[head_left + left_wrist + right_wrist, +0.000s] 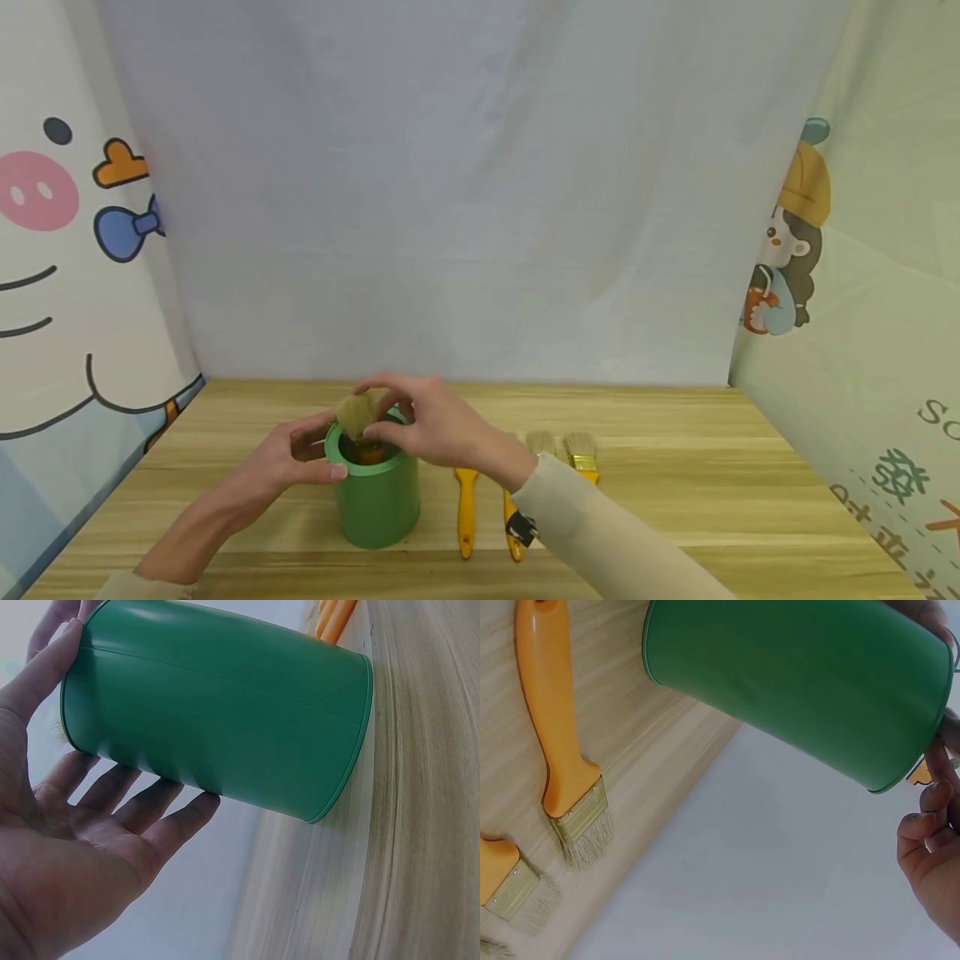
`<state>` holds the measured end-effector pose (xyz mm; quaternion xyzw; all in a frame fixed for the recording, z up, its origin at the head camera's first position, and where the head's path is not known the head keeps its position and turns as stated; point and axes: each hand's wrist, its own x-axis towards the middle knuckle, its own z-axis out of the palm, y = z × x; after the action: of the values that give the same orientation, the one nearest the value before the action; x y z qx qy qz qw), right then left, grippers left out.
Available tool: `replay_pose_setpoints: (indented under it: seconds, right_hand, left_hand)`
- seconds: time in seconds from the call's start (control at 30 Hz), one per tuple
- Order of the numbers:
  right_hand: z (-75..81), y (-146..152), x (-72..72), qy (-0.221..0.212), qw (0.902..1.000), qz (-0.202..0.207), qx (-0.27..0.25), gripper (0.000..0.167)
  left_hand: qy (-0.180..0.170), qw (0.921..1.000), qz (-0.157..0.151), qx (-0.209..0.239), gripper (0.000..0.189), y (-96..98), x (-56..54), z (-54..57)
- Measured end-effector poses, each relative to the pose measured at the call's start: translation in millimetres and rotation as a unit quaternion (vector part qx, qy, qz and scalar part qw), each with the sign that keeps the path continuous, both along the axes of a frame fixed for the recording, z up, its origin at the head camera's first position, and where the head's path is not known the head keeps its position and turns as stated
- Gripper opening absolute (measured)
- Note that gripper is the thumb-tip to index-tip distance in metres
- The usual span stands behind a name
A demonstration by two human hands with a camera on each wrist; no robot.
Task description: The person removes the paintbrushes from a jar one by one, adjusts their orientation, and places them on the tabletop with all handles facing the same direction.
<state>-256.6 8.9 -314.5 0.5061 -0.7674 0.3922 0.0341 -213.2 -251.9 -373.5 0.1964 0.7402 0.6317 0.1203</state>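
Apparently the right hand (433, 423), its fingers partly hidden, pinches the pale-bristled brush (356, 414) in the green cylindrical container (379, 507), which could tip on the wood-grain worktop (675, 508) if the left hand (279, 460), fingers clamped round it, slackened.

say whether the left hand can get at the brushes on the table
Probably not directly: the left hand rests against the pot, which stands between it and the brushes; the right arm overhangs some.

Cloth-screened booth — wooden tabletop (712, 467); grey backdrop (450, 208); cartoon-printed curtains (885, 292).
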Motion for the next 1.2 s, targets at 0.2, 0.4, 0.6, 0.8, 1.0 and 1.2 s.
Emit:
replay_pose_setpoints:
  seconds: [0.2,0.4,0.6,0.8,1.0,1.2]
  right_hand:
    - [5.0,5,-1.0,0.009,0.9994,0.001,-0.032,0.041]
    - [9.8,9,-3.2,0.012,0.9981,-0.012,-0.059,0.039]
    - [17.9,14,-4.8,0.019,0.9954,-0.020,-0.091,0.039]
    - [28.3,20,-4.7,0.012,0.9922,-0.029,-0.120,0.040]
    - [36.7,26,-8.7,0.017,0.9868,-0.026,-0.159,0.042]
    - [49.2,33,-9.9,0.012,0.9809,-0.020,-0.193,0.044]
  left_hand:
    - [-0.005,1.0000,0.006,-0.006,0.083,0.4,0.1,0.4]
    - [-0.001,1.0000,0.000,-0.001,0.080,0.7,-0.5,-0.2]
    - [0.000,1.0000,-0.002,0.001,0.080,1.0,-1.1,-0.8]
    - [-0.003,1.0000,0.004,0.001,0.081,1.7,-1.1,-0.8]
    - [-0.006,0.9999,0.009,-0.001,0.083,1.8,-1.1,-0.6]
    - [-0.002,1.0000,0.009,-0.001,0.084,0.7,-2.0,-0.7]
